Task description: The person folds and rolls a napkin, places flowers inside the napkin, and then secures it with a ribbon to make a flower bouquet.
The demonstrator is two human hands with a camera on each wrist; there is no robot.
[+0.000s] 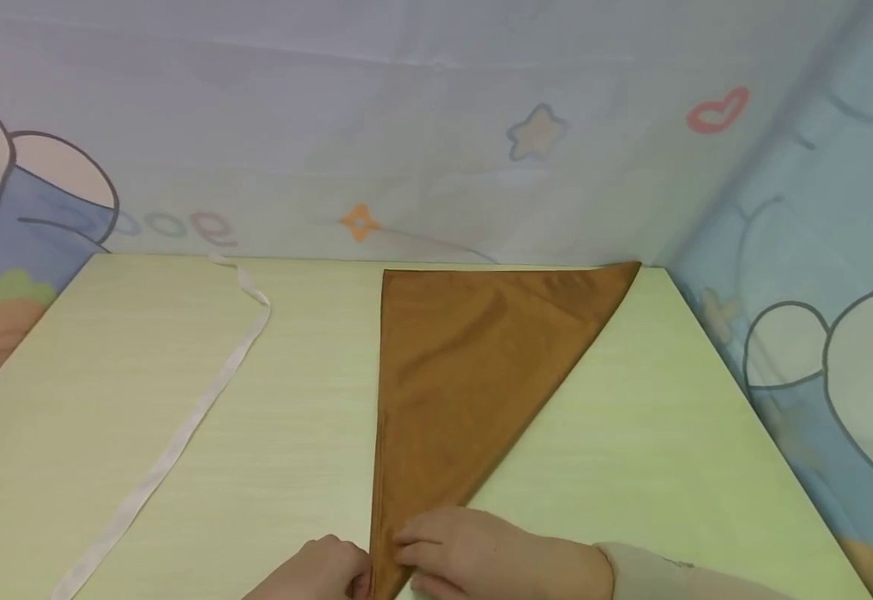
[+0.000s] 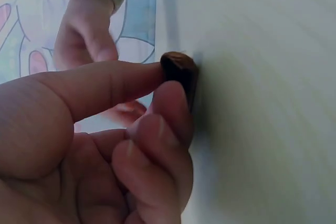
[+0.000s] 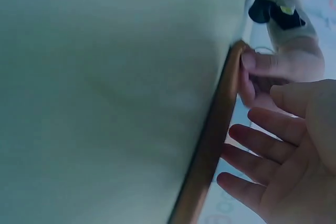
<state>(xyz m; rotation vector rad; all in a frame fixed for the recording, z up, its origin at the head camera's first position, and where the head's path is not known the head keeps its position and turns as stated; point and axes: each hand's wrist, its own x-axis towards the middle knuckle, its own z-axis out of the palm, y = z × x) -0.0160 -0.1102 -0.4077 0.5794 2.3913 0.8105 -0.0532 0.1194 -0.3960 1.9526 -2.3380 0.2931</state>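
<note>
A brown cloth (image 1: pixel 466 358), folded into a triangle, lies on the table with its long slanted edge on the right. My left hand (image 1: pixel 319 571) is at the narrow near corner. In the left wrist view, thumb and fingers pinch that brown corner (image 2: pixel 181 61). My right hand (image 1: pixel 481 546) lies over the slanted edge close to the same corner, its fingertips at the cloth. Its fingers are spread and loosely bent in the right wrist view, with the cloth's edge (image 3: pixel 212 145) running past the fingertips.
A long white strip (image 1: pixel 173 450) runs down the left part of the pale yellow table (image 1: pixel 676 450). Behind the table hangs a printed cloth wall (image 1: pixel 436 125), and another patterned panel (image 1: pixel 796 250) borders the right side.
</note>
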